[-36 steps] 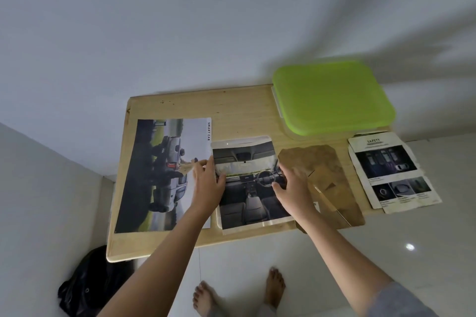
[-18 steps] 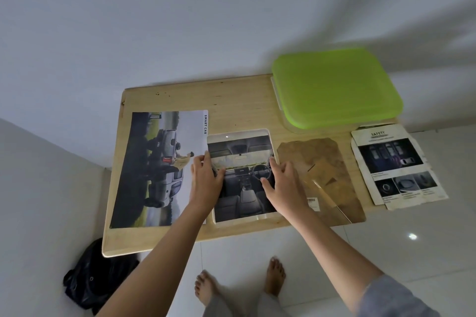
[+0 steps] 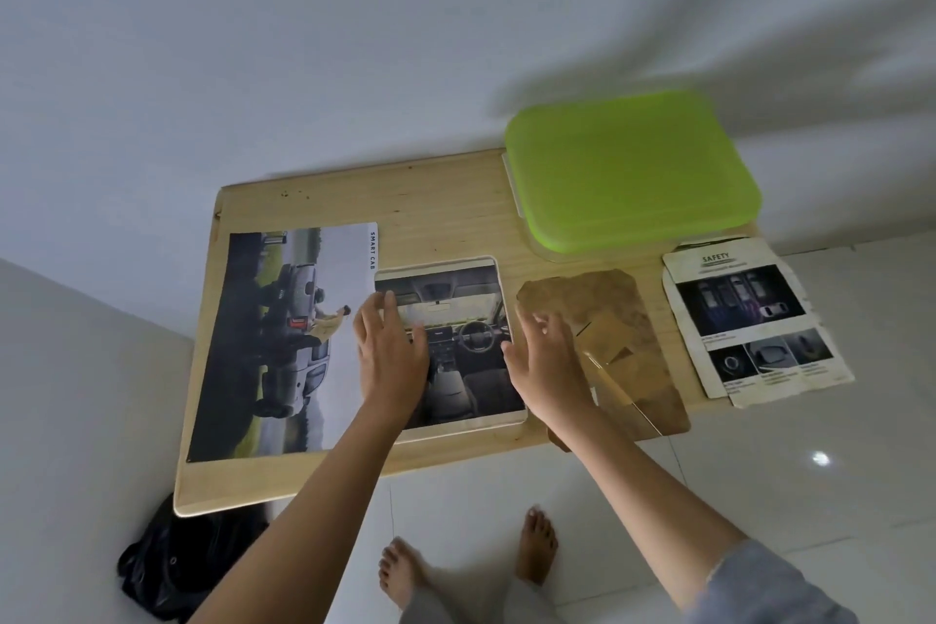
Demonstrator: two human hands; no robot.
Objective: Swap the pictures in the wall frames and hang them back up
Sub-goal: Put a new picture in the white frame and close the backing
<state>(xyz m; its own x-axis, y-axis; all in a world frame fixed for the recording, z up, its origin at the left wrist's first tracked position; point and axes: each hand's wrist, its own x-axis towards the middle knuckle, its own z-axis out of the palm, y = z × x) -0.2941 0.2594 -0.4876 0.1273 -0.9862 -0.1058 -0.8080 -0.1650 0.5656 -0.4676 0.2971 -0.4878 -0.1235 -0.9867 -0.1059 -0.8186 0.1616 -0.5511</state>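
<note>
Both hands are released, fingers straight and spread, gripping nothing. The left hand [image 3: 390, 360] lies over the left edge of the light frame [image 3: 466, 423], which is flat on the wooden worktop [image 3: 430, 203] with the car-interior picture [image 3: 456, 299] showing in it. The right hand [image 3: 549, 365] sits at the frame's right edge. There's blur, so I cannot tell if the palms press down. Just left of the left hand is the big truck poster [image 3: 283, 345]. Partly under the right hand and spreading to its right is a brown backing board [image 3: 608, 304], with a safety leaflet [image 3: 744, 314] further right. Ahead of the right hand stands a green-lidded box [image 3: 628, 172]. Below the left arm, a black bag [image 3: 172, 568] is on the floor.
</note>
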